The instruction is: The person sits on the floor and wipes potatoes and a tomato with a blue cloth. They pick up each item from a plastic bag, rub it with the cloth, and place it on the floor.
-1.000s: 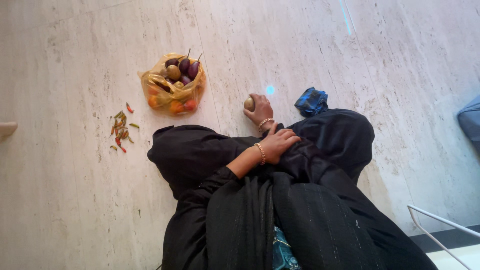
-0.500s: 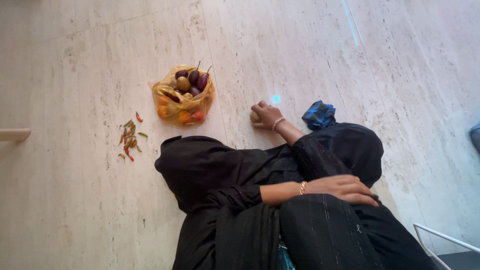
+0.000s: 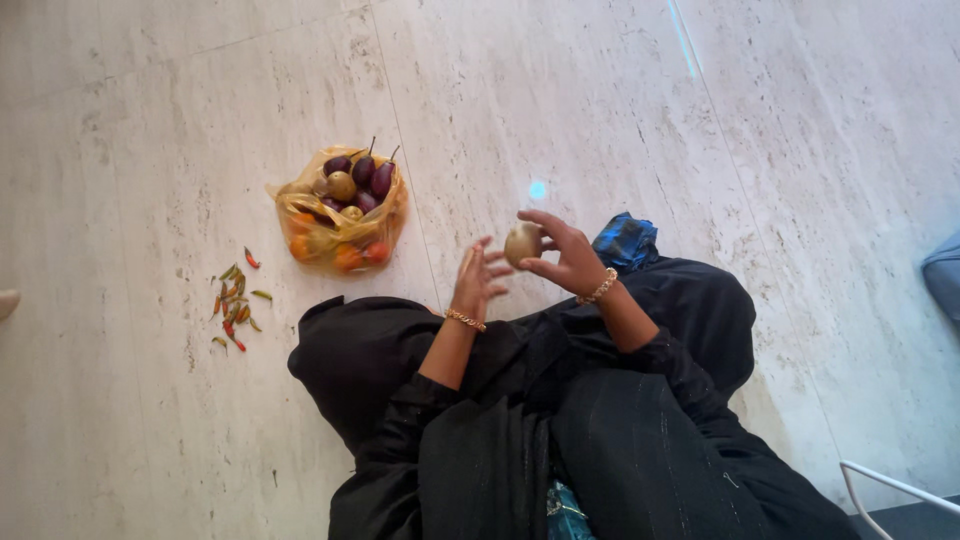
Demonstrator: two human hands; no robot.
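Your right hand (image 3: pixel 570 255) holds one potato (image 3: pixel 522 243) in its fingertips, lifted above the floor (image 3: pixel 560 90). Your left hand (image 3: pixel 477 280) is spread wide just beside it, not touching. One yellow bag (image 3: pixel 338 212) of produce sits left; scattered chillies (image 3: pixel 236 298) lie farther left. One blue bag (image 3: pixel 625 240) is by your right wrist. Bare floor stretches ahead.
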